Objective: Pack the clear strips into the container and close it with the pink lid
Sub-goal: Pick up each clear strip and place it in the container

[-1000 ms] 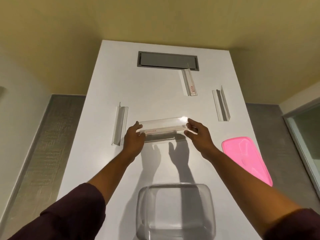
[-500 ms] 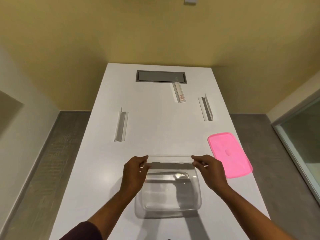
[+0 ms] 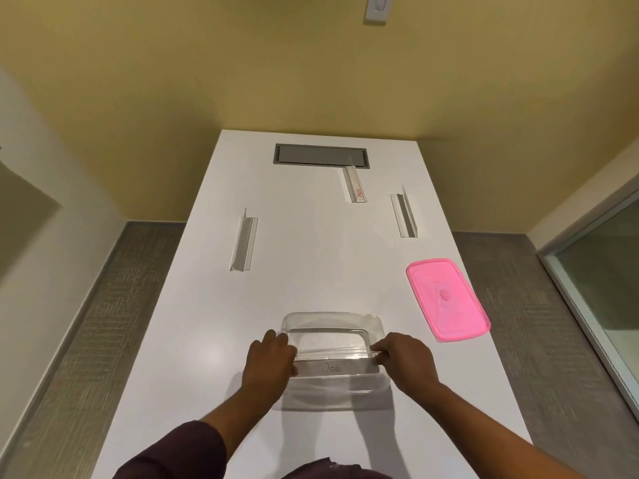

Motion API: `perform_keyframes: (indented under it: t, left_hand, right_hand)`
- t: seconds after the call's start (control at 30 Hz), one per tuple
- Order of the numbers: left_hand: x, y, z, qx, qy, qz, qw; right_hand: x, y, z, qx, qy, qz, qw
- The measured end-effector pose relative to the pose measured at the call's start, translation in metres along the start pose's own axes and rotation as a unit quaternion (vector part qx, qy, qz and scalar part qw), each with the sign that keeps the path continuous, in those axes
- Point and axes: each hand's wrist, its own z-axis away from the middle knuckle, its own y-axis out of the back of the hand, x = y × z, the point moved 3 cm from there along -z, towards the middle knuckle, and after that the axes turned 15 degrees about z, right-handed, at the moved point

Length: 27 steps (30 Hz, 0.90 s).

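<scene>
So I've got a strip pinched by its ends, my left hand on one end and right hand on the other, fingers closed on it. It sits inside the container at lower center of the frame, lying across it. Three more strips are on the white surface: one center left, one up top, one upper right. The lid lies flat at the right, apart from the container.
</scene>
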Motion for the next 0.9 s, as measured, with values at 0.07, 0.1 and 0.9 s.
perform_keyframes:
  t: [0.07,0.1,0.9]
  left_hand:
    - [-0.002,-0.004,-0.003,0.006,-0.01,-0.011,1.0]
    - [-0.003,-0.006,-0.004,0.009,-0.013,-0.014,1.0]
    - [0.009,-0.04,-0.029,-0.122,-0.108,-0.12,0.979]
  right_hand:
    - [-0.002,-0.003,0.002,0.009,0.011,0.013,1.0]
    - [-0.002,-0.005,0.002,0.012,0.017,0.02,1.0]
    - [-0.044,-0.021,-0.016,-0.1,0.226,0.295,0.923]
